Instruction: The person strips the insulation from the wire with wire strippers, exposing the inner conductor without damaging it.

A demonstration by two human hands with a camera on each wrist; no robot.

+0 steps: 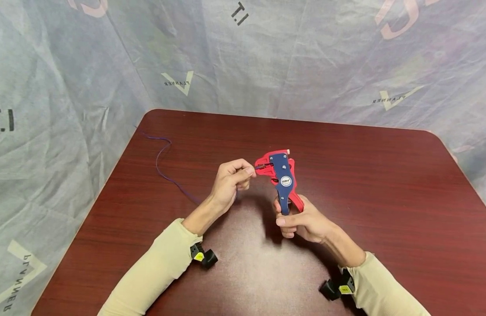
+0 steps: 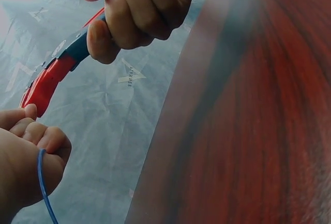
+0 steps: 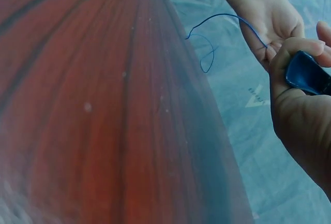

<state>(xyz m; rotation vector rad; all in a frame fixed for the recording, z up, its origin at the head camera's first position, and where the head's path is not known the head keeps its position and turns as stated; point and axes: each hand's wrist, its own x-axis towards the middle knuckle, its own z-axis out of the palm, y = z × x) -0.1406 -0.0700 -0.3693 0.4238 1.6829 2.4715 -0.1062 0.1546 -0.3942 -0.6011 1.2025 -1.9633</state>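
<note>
Dk red wood-grain table [image 1: 385, 197], rounded far corners, grey printed sheeting [image 1: 251, 57] around. L hand [image 1: 230, 180] pinches purple wire [image 1: 171, 180] at red/blue stripper's [image 1: 284, 173] nose, above tabletop; R hand's [image 1: 308, 224] fingers wrap its handles.

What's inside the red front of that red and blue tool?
The purple wire enters there from the left hand. The tool's blue body covers whatever lies deeper, so the wire's tip can't be made out.

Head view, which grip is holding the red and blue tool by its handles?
The right grip, curled around the handles of the red and blue tool; the left grip instead pinches the purple wire.
</note>
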